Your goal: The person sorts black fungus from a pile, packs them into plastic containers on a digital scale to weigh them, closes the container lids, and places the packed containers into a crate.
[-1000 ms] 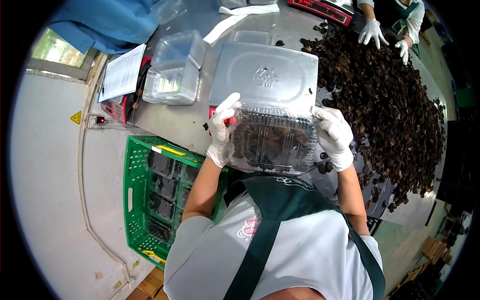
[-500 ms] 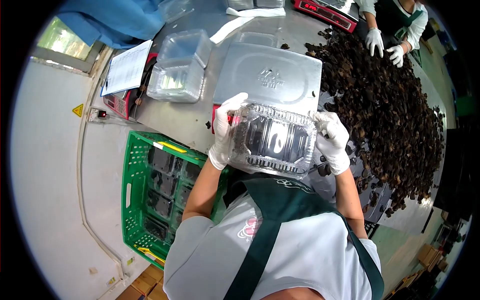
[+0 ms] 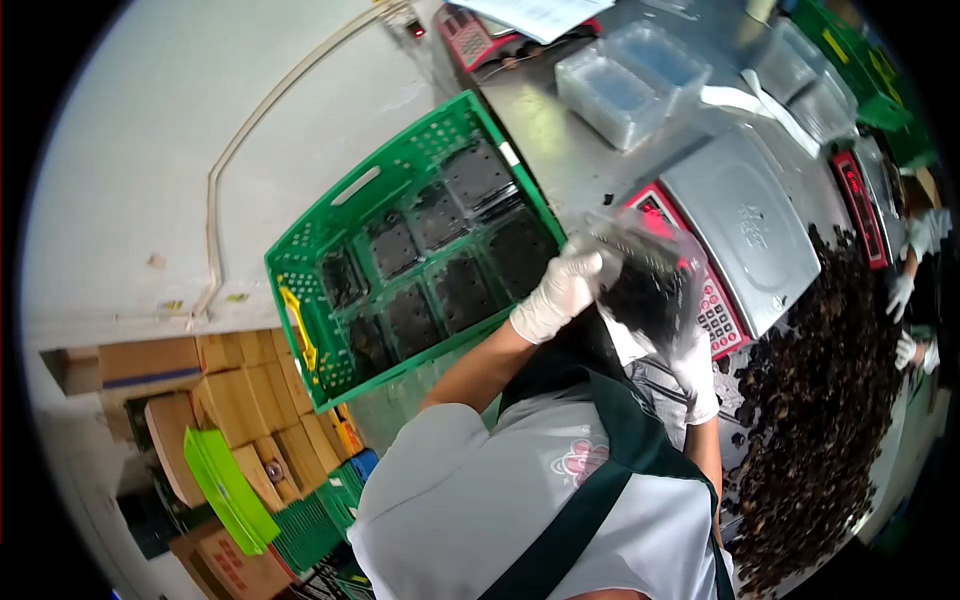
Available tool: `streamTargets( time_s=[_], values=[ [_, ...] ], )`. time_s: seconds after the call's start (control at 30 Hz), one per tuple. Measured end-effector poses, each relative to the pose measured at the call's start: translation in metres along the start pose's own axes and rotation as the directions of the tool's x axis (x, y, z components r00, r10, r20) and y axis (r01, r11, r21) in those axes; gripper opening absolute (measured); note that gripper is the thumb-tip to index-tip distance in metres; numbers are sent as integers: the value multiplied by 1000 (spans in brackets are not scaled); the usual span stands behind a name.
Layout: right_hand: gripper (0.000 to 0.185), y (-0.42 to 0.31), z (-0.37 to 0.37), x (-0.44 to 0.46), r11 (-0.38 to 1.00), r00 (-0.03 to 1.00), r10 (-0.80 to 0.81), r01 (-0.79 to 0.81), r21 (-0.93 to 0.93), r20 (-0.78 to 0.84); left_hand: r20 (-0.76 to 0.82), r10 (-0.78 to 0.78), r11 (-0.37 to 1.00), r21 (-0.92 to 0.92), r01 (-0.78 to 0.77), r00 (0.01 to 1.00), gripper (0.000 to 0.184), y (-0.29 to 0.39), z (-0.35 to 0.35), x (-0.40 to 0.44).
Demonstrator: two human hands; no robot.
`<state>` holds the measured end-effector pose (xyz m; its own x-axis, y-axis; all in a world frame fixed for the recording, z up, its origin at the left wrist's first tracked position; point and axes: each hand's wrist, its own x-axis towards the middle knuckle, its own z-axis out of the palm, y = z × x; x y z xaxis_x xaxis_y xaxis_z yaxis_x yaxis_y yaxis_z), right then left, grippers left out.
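A clear plastic box (image 3: 648,285) with dark pieces inside is held tilted between my two white-gloved hands. My left hand (image 3: 560,292) grips its left edge. My right hand (image 3: 693,375) holds the lower right edge, its fingers blurred. Just left of my left hand is a green crate (image 3: 350,190) with several filled clear boxes (image 3: 437,217) in it. Right behind the held box stands a red scale with a metal plate (image 3: 742,225). A heap of dark dried pieces (image 3: 815,430) spreads to the right of my right hand.
Empty clear boxes (image 3: 632,85) are stacked on the metal table (image 3: 530,120). At the right edge, a co-worker's gloved hands (image 3: 900,297) are near the heap and another red scale (image 3: 862,205). Cardboard boxes (image 3: 245,400) and a bright green bin (image 3: 228,490) lie at lower left.
The view has swung left, bringing the crate toward the middle. The held box has moved off the front of the scale toward the crate and is tilted. Both hands still hold it.
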<state>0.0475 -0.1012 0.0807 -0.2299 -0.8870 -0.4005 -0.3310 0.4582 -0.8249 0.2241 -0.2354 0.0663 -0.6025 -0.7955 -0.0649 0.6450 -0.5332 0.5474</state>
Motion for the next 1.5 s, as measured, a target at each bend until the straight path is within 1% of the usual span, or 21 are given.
streamTargets(
  time_s=[0.03, 0.1, 0.17, 0.23, 0.3, 0.37, 0.43, 0.47, 0.5, 0.63, 0.7, 0.77, 0.87, 0.9, 0.97, 1.07, 1.2, 1.23, 1.3, 1.37, 1.5],
  values=[
    [9, 4, 8, 1, 987, 992, -118, 121, 106, -33, -17, 27, 994, 108, -25, 999, 63, 16, -16, -5],
    [3, -1, 16, 3, 947, 989, -148, 150, 283, -28, -173, 187, 968, 201, -151, 967, 56, 44, -36, -15],
    [3, 6, 12, 7, 959, 979, -201, 188, 212, 41, -270, 318, 942, 203, -269, 909, 49, 86, -33, -23],
    [4, 5, 11, 6, 962, 982, -177, 160, 220, 62, -380, 513, 846, 376, -378, 770, 46, 121, -101, -24],
    [4, 15, 13, 6, 957, 983, -170, 148, 251, 71, -440, 515, 838, 440, -323, 735, 46, 161, -151, -35],
    [2, 20, 15, 4, 944, 986, -164, 151, 292, 21, -579, 477, 856, 477, -199, 661, 53, 188, -194, -32],
    [3, 25, 15, 1, 950, 989, -144, 132, 284, 21, -544, 645, 623, 781, 43, 536, 80, 189, -254, -21],
    [3, 29, 14, 0, 956, 989, -145, 134, 261, 24, -626, 659, 471, 776, 419, 417, 111, 186, -300, -16],
    [4, 32, 13, -1, 962, 989, -145, 135, 238, 25, -669, 651, 395, 701, 593, 358, 124, 180, -314, -14],
    [3, 36, 7, -12, 954, 998, -65, 70, 292, -26, -668, 692, 294, 606, 739, 273, 111, 164, -312, -5],
    [4, 41, 6, -18, 942, 997, -40, 59, 330, -64, -538, 804, 31, 465, 885, 255, 97, 164, -258, 5],
    [4, 48, 5, -20, 925, 994, -22, 60, 374, -106, -250, 889, -165, 607, 778, 384, 74, 160, -236, 23],
    [5, 61, 3, -27, 942, 989, -9, 59, 331, -148, 156, 790, -383, 881, 278, 593, 47, 150, -208, 76],
    [6, 55, 2, -31, 952, 984, -2, 56, 302, -176, 292, 733, -433, 897, 90, 614, 39, 141, -185, 95],
    [6, 58, 2, -35, 946, 978, 17, 52, 321, -208, 343, 625, -293, 936, -197, 701, 36, 121, -119, 124],
    [6, 65, -1, -43, 953, 966, 31, 49, 299, -256, 598, 278, -469, 767, -437, 752, 39, 103, -79, 173],
    [5, 61, -4, -59, 930, 940, 80, 49, 364, -331, 572, -74, -865, 370, -338, 817, 61, 90, -96, 235],
    [5, 62, -6, -64, 925, 931, 101, 42, 377, -350, 639, -158, -952, 103, -287, 753, 47, 93, -100, 243],
    [5, 73, -7, -74, 911, 910, 151, 24, 412, -386, 552, -212, -893, 226, -390, 807, 25, 100, -93, 257],
    [4, 82, -9, -85, 925, 892, 153, 22, 379, -425, 722, -249, -870, 126, -476, 646, 12, 106, -98, 273],
    [3, 87, -10, -102, 870, 851, 192, 82, 486, -488, 632, -352, -869, 52, -491, 690, 12, 118, -64, 269]
  ],
)
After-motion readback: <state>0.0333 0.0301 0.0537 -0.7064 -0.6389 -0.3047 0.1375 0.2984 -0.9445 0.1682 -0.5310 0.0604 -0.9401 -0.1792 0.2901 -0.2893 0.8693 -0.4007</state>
